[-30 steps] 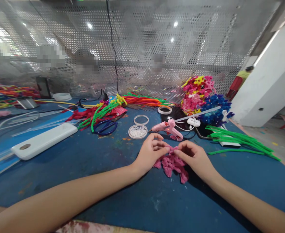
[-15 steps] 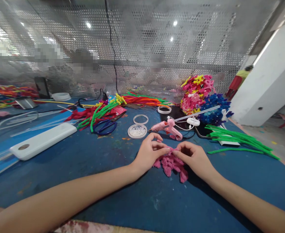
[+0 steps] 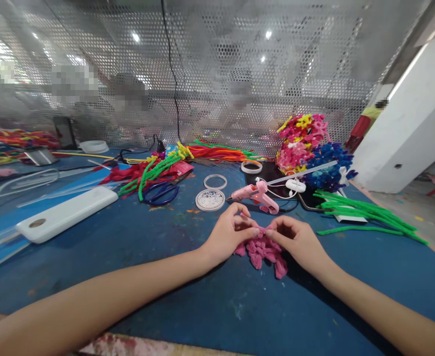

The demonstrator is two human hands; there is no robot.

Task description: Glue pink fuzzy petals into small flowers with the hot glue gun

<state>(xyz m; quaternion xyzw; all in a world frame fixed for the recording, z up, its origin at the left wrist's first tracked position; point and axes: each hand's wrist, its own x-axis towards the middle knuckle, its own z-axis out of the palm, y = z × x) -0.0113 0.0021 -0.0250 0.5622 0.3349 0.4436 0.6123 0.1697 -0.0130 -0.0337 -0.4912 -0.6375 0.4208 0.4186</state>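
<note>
A bunch of crumpled pink petal-like pieces (image 3: 264,252) lies on the blue table in front of me, its upper edge pinched between both hands. My left hand (image 3: 230,231) grips it from the left with thumb and a finger, the other fingers curled above. On the right, my right hand (image 3: 293,236) pinches the same edge close beside the left fingertips. What lies between the fingertips is partly hidden. Just beyond the hands rests a pink hot glue gun (image 3: 256,193) with a clear glue stick in its back. Left of its nozzle sits a round dish of small white beads (image 3: 210,200).
Green pipe cleaners (image 3: 369,215) lie at the right, below a heap of pink and blue fuzzy flowers (image 3: 328,163). Blue-handled scissors (image 3: 161,194) and a long white device (image 3: 67,213) are at the left. A perforated metal panel (image 3: 217,74) stands behind the table.
Both hands keep their pinch on the pink bunch, with only a slight shift of the fingers. The whole view has moved a little.
</note>
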